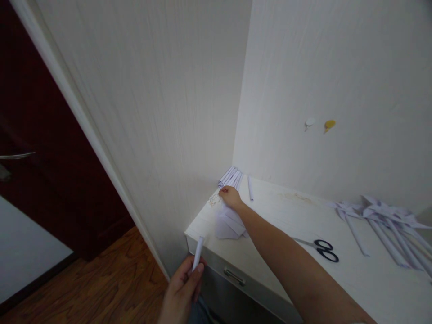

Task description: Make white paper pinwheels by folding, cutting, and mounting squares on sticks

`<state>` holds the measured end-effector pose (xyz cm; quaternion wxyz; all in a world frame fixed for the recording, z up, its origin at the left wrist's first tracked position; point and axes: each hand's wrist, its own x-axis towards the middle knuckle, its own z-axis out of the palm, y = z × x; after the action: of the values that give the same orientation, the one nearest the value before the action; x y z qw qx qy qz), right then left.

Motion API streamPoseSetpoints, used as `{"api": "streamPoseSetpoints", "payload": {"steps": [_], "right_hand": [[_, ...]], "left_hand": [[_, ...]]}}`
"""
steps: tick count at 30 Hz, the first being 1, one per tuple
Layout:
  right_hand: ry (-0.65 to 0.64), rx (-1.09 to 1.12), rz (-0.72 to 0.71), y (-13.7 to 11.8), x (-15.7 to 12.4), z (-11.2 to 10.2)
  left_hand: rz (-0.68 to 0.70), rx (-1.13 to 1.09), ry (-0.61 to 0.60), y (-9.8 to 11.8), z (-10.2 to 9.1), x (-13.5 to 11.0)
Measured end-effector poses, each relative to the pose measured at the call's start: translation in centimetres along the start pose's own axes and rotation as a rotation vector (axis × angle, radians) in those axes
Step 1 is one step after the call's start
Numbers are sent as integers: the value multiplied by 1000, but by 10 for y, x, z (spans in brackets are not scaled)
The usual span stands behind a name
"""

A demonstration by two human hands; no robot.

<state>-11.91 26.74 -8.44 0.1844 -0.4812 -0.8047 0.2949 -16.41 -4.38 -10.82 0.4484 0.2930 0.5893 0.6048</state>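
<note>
Seen from the head camera, a person works at a white desk [270, 220] set into a corner between pale walls. The left hand [185, 281], held low just in front of the desk's edge, grips a slim rolled paper tube [198, 253] between thumb and fingers, the tube's free end pointing up. The right hand [230, 196] reaches across to the corner, fingers curled in beside a scatter of small white bits [214, 199]; whether it pinches one of them cannot be told. Just behind it lies a bundle of paper tubes [232, 175] against the wall, with a single tube [250, 188] apart to its right. Flat paper pieces [230, 225] overlap beneath the right wrist. Black-handled scissors [324, 249] lie beyond the right forearm, their blades toward it, and at far right paper pinwheels [384, 213] on rolled sticks lie heaped together. A white hook [309, 122] and a yellow hook [330, 124] hang on the wall above. At left, a dark red door [60, 148] stands over a wood-patterned floor [114, 279].
</note>
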Motion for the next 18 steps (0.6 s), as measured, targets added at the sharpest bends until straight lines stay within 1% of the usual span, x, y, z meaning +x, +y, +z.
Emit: {"api": "streamPoseSetpoints", "payload": {"steps": [4,7,10,13,18], "right_hand": [[22,36,6,-5,2,0],[28,48,14,-8,5,2],[32,65,1,-8,8,3],[31,94,-31,-1,7,2],[9,139,-43,16,-4,1]], "left_hand": [[33,3,3,4,4,1],[29,4,-11,11,7,2],[34,-42,5,18,7,4],[20,-117,-11,19,8,7],[4,-197,-50,12,16,12]]}}
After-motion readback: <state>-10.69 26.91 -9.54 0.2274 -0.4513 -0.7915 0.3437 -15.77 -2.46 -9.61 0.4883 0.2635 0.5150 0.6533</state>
